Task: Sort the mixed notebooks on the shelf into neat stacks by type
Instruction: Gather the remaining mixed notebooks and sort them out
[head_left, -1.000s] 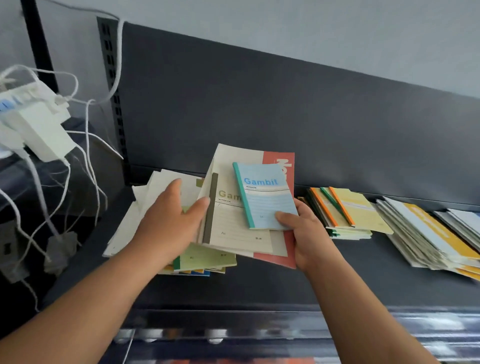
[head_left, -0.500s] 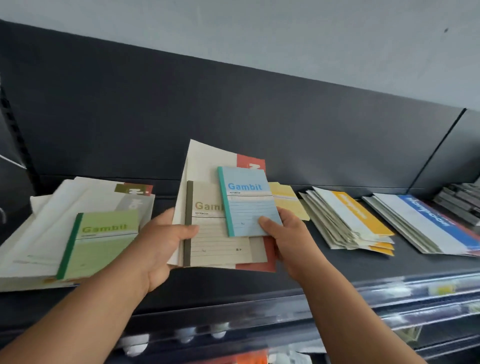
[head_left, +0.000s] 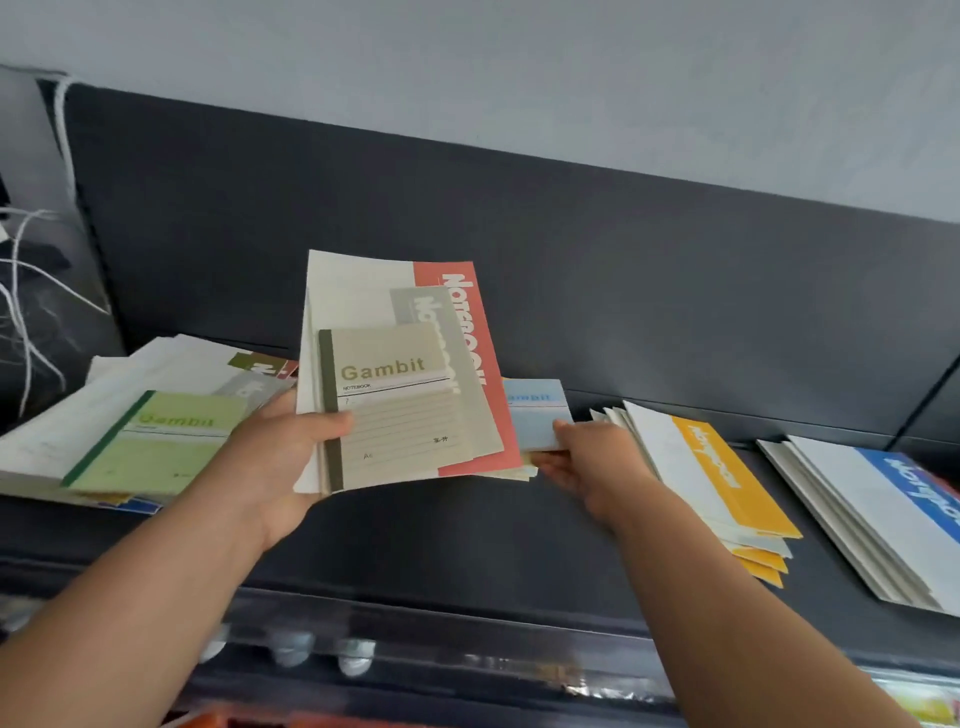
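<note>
A bundle of notebooks (head_left: 358, 306) is gripped in the left hand (head_left: 270, 462), with the thumb laid across the small beige notebook (head_left: 400, 410) on top. Grey-striped and red-striped covers are fanned behind it. The bundle is held tilted up off the shelf (head_left: 467, 535), probably so that each cover can be read and the next one drawn off.

Just right of the bundle, a small blue notebook (head_left: 535, 415) is pinched at its near edge by the right hand (head_left: 587, 462). It is held low over a thin stack that is mostly hidden behind the bundle, apparently to be laid with its own kind.

Further right of the bundle, a yellow-striped stack (head_left: 711, 467) and then a blue-striped stack (head_left: 893, 509) are carried by the shelf, each already grouped by colour. Left of the bundle, a mixed pile (head_left: 104, 395) is topped by a small green notebook (head_left: 156, 441) and is judged unsorted.
</note>
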